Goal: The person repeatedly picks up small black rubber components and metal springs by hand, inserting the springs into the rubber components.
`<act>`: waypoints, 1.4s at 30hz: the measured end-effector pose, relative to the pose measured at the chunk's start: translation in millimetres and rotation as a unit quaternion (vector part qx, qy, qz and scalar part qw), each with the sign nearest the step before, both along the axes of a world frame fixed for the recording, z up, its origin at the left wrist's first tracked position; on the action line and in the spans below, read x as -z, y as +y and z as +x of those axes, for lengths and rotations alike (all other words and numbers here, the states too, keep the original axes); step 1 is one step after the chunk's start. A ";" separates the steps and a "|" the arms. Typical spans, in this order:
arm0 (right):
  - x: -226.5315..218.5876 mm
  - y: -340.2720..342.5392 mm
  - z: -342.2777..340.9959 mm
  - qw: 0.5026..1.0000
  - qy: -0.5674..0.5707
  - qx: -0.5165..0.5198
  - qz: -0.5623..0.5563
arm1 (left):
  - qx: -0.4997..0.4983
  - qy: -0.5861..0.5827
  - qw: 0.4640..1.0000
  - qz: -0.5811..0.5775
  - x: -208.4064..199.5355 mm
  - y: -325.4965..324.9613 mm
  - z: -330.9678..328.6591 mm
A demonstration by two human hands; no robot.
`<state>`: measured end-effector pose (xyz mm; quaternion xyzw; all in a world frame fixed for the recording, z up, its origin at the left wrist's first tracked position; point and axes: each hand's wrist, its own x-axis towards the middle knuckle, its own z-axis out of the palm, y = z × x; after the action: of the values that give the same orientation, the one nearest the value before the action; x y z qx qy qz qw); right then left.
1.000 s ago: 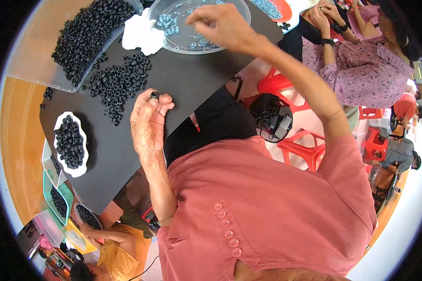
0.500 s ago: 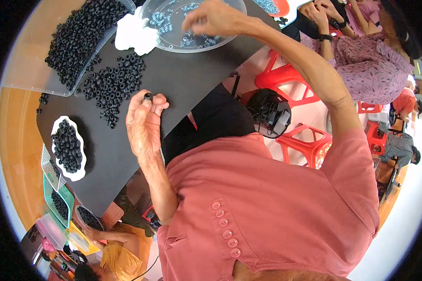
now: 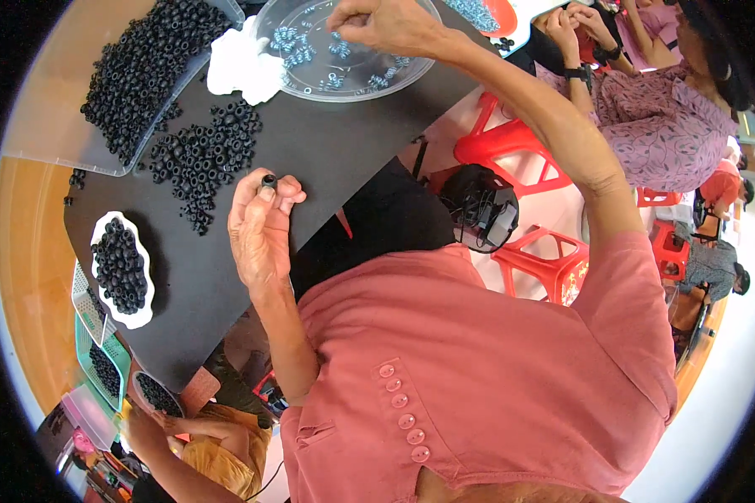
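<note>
My left hand (image 3: 260, 235) is closed near the table edge, palm up. Between its thumb and fingers stands a small hollow black plastic part (image 3: 268, 181), its opening facing up. My right hand (image 3: 390, 27) reaches over a clear round tray (image 3: 344, 97), fingers bent and drawn together; whether a spring is in them is too small to see. Small metal springs (image 3: 292, 46) lie in loose clusters in that tray. Left of my left hand, similar black parts (image 3: 205, 151) are heaped on the dark table (image 3: 193, 285).
A clear bin (image 3: 50, 126) full of black parts lies at the far left. Crumpled white tissue (image 3: 243, 67) sits against the tray. A white scalloped dish (image 3: 146, 289) holds more black parts. Red stools (image 3: 549, 260) and co-workers are around; one co-worker's arm (image 3: 164, 457) reaches in at lower left.
My right hand has drawn its fingers together and shifted slightly up over the tray. My left hand still holds the black part. A co-worker's arm has come in at lower left.
</note>
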<state>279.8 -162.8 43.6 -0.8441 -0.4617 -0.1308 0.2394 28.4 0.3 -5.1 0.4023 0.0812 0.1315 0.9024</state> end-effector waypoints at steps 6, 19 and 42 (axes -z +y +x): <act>29.0 28.1 13.4 0.995 -0.016 -0.094 0.014 | 0.014 -0.009 1.000 0.006 -1.6 -1.3 2.2; 29.6 31.9 13.4 0.993 -0.045 -0.067 -0.091 | 0.004 -0.016 1.000 -0.001 0.9 -3.0 1.3; -18.1 38.3 -74.3 0.920 0.301 -0.208 0.141 | -0.030 -0.020 0.999 0.000 4.3 -6.9 0.8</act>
<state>205.4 -124.5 61.7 -0.6861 -0.5097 0.1188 0.5053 29.2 -6.7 -9.4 0.3970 0.0750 0.1662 0.8995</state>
